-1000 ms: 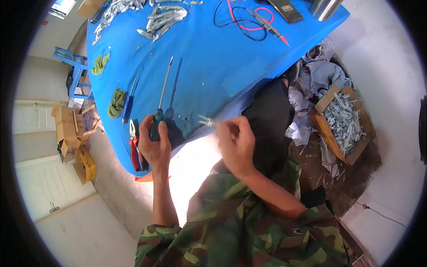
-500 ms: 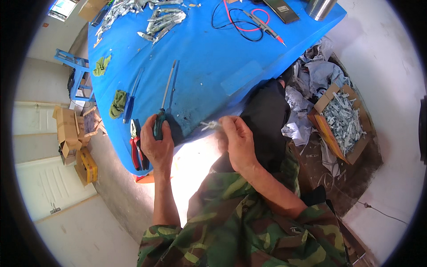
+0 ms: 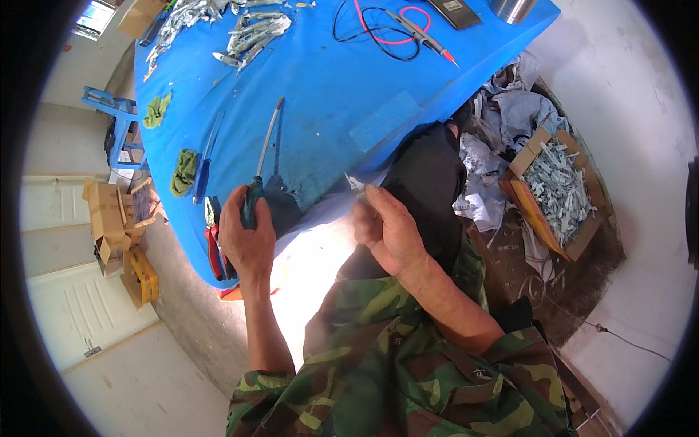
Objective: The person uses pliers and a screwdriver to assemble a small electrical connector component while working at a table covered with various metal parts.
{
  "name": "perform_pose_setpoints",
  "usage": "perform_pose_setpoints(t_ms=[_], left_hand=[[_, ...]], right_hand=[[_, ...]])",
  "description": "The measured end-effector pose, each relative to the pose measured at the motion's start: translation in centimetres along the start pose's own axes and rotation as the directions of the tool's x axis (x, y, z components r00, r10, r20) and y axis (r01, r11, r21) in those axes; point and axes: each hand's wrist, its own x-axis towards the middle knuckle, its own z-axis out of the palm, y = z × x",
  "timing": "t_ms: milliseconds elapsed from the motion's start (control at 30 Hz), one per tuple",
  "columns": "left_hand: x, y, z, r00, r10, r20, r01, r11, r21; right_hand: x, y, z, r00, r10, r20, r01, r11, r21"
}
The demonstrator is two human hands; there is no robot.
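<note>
My left hand (image 3: 246, 237) is closed around the dark green handle of a long screwdriver (image 3: 270, 137), its shaft pointing away over the blue-covered table (image 3: 328, 109). Pinched in my right hand (image 3: 397, 229) is a small whitish-grey piece (image 3: 355, 184), pointed at its upper end; the fingers hide its lower part, and I cannot make out its kind. Beside my left hand lie pliers (image 3: 212, 237) with red and black handles. A second screwdriver (image 3: 202, 180) with a blue handle rests a little farther off, next to a folded green cloth (image 3: 184, 173).
Grey-white scrap pieces (image 3: 255, 36) are heaped at the table's far left. Test probes (image 3: 428, 40) with red and black leads, a dark flat device (image 3: 455, 13) and a metal cup (image 3: 512, 9) lie far right. A carton of similar pieces (image 3: 557, 189) stands right of my leg.
My right hand has turned, so the small piece in it now points up and away instead of sideways to the left. My left hand keeps the screwdriver. The whole view has shifted slightly.
</note>
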Motion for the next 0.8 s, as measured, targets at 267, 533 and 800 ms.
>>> perform_pose_setpoints(t_ms=[267,533,800], left_hand=[[-0.1,-1.4,0.2,0.998,0.056,-0.006,-0.055,0.997,0.056],[-0.6,-2.3,1.3,0.994,0.107,-0.033,-0.102,0.985,0.141],[-0.8,-2.7,1.5,0.992,0.12,-0.037,-0.113,0.98,0.162]], right_hand=[[0.2,0.0,0.4,0.998,0.054,-0.027,-0.052,0.997,0.063],[0.5,0.2,0.6,0.998,0.059,-0.027,-0.058,0.997,0.049],[1.0,0.5,-0.2,0.992,0.12,0.045,-0.123,0.99,0.073]])
